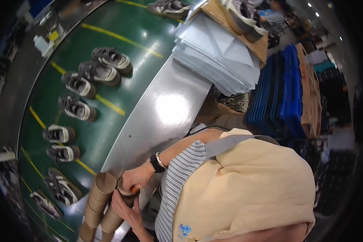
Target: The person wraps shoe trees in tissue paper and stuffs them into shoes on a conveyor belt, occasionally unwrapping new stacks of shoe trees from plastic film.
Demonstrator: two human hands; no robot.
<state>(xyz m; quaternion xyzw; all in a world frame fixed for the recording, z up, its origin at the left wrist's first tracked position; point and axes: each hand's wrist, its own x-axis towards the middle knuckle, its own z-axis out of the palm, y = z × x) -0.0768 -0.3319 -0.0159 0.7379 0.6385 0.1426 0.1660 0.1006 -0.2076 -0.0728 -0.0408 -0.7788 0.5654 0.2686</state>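
— Green conveyor belt [103, 139] and bright metal ledge [145, 117] fill your work area. Where is your stack of nested paperboard sleeves [111, 220]?

— You have it before you, near the ledge's lower end. Your left hand [126, 209] is wrapped around its upper part. Your right hand [138, 177] reaches into the open mouth, beside something orange [135, 190]; I cannot tell if its fingertips pinch the wall.

— How will it handle?

— Probably light and rather stiff, not slippery, but the thin rims may bend if you squeeze strongly. Better you support the outer wall and take one sleeve by its rim.

— And around you?

— Just beside, a second brown stack [94, 201]; farther, sneakers [99, 72] on the belt, and pale paper sheets [218, 52].
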